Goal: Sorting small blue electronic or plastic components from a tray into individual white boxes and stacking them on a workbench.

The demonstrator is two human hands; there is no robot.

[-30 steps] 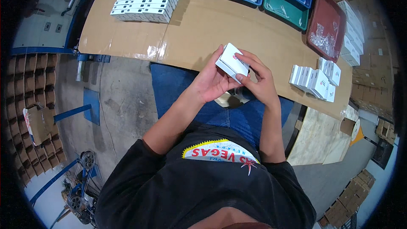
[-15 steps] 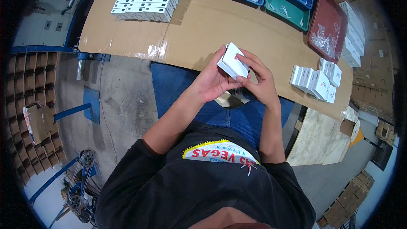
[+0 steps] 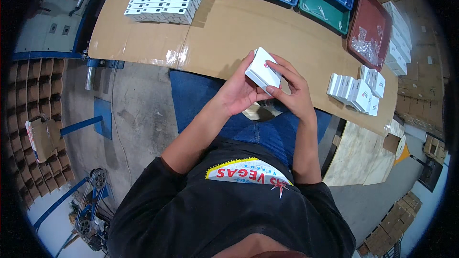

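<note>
Relative to the frame half a second earlier, the upper face of the white box (image 3: 264, 65) lies flatter against the part beneath it, while both hands keep nearly the same position. The box is a flat, rectangular unit with a plain white body and a small red mark on its upper face. A visible line along its near-left side divides a thin upper layer from the lower body. The unit is held tilted at the near edge of the cardboard-covered bench (image 3: 224, 33), in front of the person's torso. The left hand (image 3: 237, 91) supports it from the left and below; its grip is partly open, with the palm turned up and the thumb along the far-left side. The right hand (image 3: 297, 90) holds the right side in a narrow grip: the index finger rests on the upper face beside the red mark, and the thumb bears on the near corner. Contact behind the box is hidden. To the right on the bench stands a group of small white boxes (image 3: 359, 96); beyond it lies a red tray (image 3: 372, 12) containing clear plastic pieces (image 3: 367, 48).
</note>
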